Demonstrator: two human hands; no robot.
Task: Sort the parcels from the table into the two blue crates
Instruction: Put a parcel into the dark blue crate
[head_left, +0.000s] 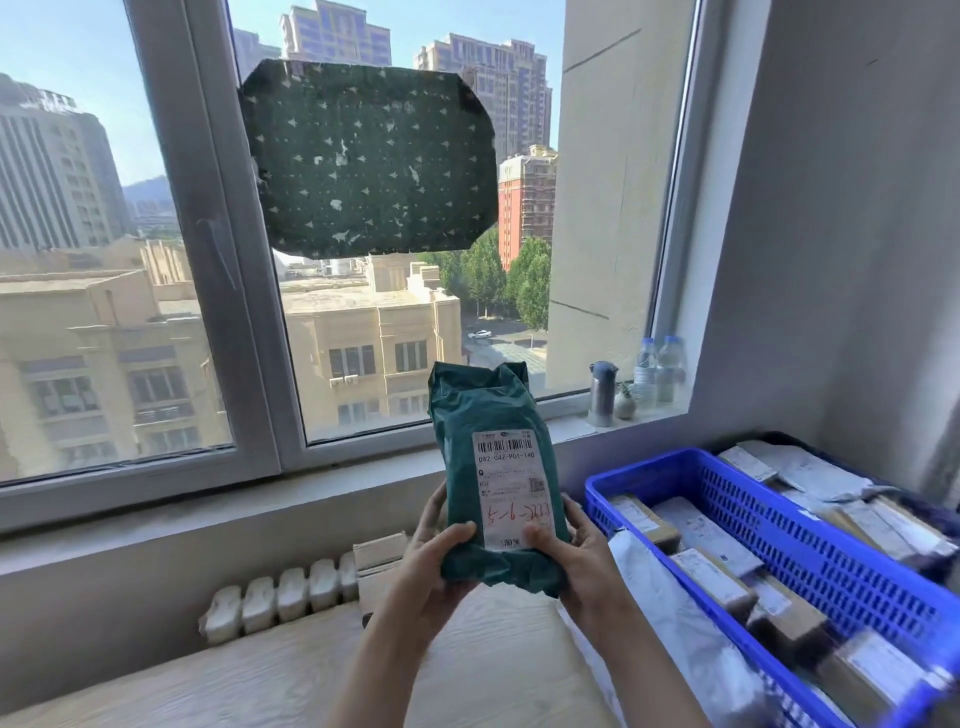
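A dark green plastic parcel (483, 415) with a white shipping label and red handwriting is held upright in front of the window. My left hand (431, 566) grips its lower left corner, thumb across the front. My right hand (571, 556) grips its lower right corner, thumb on the label. To the right stands a blue crate (810, 540) filled with several boxes and mailers. Behind it, the second blue crate (810, 447) also holds several parcels, and only its rim shows.
A light wooden table (260, 675) lies below my arms. White mailer bags (670, 618) rest between the table and the near crate. A radiator (280, 597) and cardboard boxes (379, 561) sit under the sill. A flask (602, 392) and bottles (657, 374) stand on the windowsill.
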